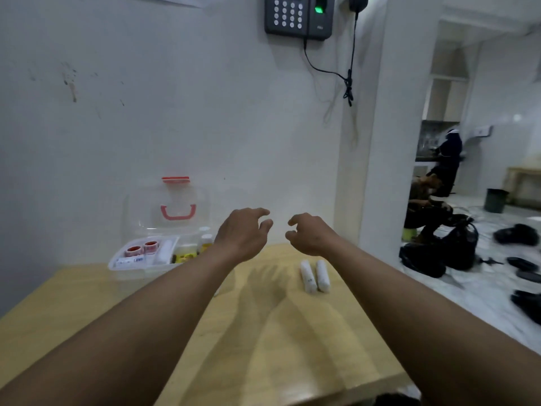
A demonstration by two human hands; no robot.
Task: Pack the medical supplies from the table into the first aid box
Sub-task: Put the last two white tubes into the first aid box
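A clear first aid box with a red handle stands open at the back left of the wooden table, its lid leaning against the wall. Inside it lie two red tape rolls, a white roll, a tube and small bottles. Two white bandage rolls lie side by side on the table to the right. My left hand hovers above the table beside the box, fingers curled and apart, holding nothing. My right hand hovers above and behind the two rolls, likewise empty.
A white wall runs behind the table, with a keypad device and hanging cable high up. To the right a doorway opens onto a tiled floor with dark bags, shoes, a bin and people.
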